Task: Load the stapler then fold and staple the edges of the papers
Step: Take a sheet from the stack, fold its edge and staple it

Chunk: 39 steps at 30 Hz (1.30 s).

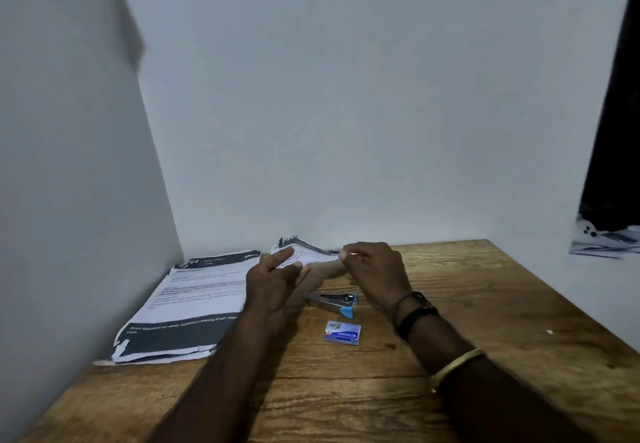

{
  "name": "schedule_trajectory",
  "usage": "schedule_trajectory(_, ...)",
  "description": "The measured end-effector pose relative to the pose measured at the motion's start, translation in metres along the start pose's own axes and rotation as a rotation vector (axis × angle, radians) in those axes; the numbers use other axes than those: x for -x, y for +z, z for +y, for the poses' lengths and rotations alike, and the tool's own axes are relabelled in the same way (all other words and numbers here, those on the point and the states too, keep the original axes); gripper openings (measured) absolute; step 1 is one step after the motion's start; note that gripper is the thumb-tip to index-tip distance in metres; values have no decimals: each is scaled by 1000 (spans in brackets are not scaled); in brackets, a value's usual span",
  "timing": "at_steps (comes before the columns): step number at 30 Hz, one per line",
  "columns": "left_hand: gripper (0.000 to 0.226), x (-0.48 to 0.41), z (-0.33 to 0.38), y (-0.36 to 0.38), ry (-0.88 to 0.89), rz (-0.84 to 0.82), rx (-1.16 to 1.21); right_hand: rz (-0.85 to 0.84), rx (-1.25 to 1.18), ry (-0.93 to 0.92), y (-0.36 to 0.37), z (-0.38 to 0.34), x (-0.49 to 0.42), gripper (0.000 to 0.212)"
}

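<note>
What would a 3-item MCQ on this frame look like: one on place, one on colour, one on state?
1. Where is the staple box?
A. On the paper stack
B. On the table, nearer the camera than the stapler
C. In the left hand

2. What colour are the stapler's plastic ends?
A. Red
B. Green
C. Blue

3. What are the hands doing?
A. Both hold a folded paper above the table
B. Both rest flat on the table
C. One presses the stapler

Key: 1 B, the box lies on bare wood of the table in front of the stapler. 2 C, the tips are blue. 3 A, the left hand and right hand pinch the paper between them.
</note>
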State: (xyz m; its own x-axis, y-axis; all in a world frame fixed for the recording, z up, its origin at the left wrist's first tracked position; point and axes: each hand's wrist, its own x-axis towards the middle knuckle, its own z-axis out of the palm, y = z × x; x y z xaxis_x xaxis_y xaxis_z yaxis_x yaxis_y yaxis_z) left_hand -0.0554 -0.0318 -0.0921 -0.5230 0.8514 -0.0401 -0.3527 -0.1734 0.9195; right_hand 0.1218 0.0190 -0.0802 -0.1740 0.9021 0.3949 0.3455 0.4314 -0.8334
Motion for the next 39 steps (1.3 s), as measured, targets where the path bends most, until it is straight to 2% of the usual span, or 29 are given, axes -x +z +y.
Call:
schedule_trajectory(2, 37, 1, -4, 5, 69, -11, -101, 70, -34, 23, -7, 1, 0, 16)
schedule_trajectory(5, 43, 13, -9, 22, 142, -86, -164, 150, -3, 63, -23, 4, 0, 14)
schedule_trajectory(9, 50, 16, -17, 61, 264, -84, -525, 206, 58, 119, -48, 20, -2, 15)
schedule_trajectory(12, 47, 20, -32, 94, 272, -116, -662, 252, 114, 191, -72, 36, -2, 16)
schedule_trajectory(16, 45, 24, -52, 132, 222, -161, -726, 304, 212, 290, -103, 56, -5, 20)
schedule_trajectory(21, 26, 37, -72, 159, 244, -183, -911, 267, 353, 377, -130, 73, -2, 24)
schedule_trajectory(26, 26, 23, -86, 181, 316, -260, -1255, 241, 487, 403, -137, 93, -16, 29)
schedule_trajectory(34, 31, 4, -98, 198, 356, -237, -1352, 173, 638, 375, -137, 109, -40, 26)
schedule_trajectory(39, 34, -2, -102, 202, 371, -262, -1414, 151, 665, 348, -134, 111, -48, 32)
